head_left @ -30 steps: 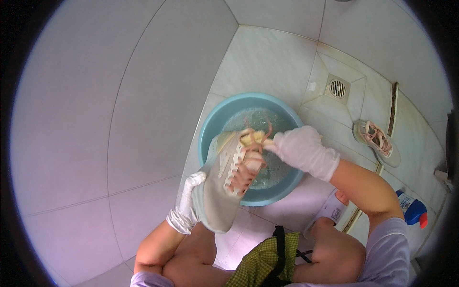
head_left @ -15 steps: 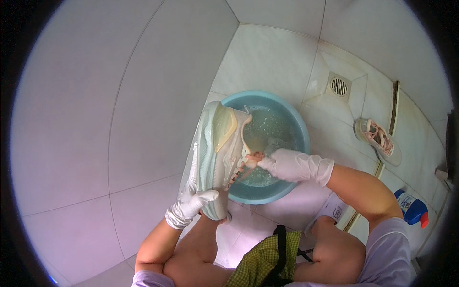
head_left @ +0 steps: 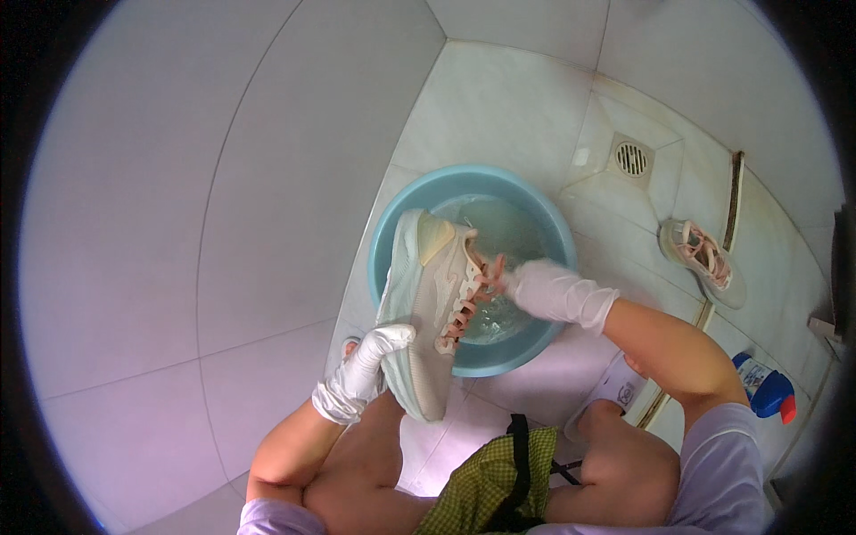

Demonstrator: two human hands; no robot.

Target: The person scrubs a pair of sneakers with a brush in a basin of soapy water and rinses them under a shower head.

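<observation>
A pale sneaker [head_left: 428,312] with a light green sole and pink laces is held tilted over a light blue basin [head_left: 382,241] of cloudy water. My left hand [head_left: 366,366], in a white glove, grips its sole near the toe, thumb on the side. My right hand [head_left: 544,290], also gloved, is closed beside the pink laces [head_left: 486,276] at the shoe's opening, over the water. Motion smears its fingers, so what they hold, if anything, is unclear.
A second sneaker [head_left: 709,263] with pink laces lies on the tiled floor at the right, below a square floor drain [head_left: 633,158]. A blue bottle with a red cap [head_left: 764,386] lies near my right elbow. A grey wall [head_left: 134,223] rises on the left.
The sneaker has rolled so more of its laced upper shows, and its heel has shifted right and lower. My right hand has moved slightly up and right.
</observation>
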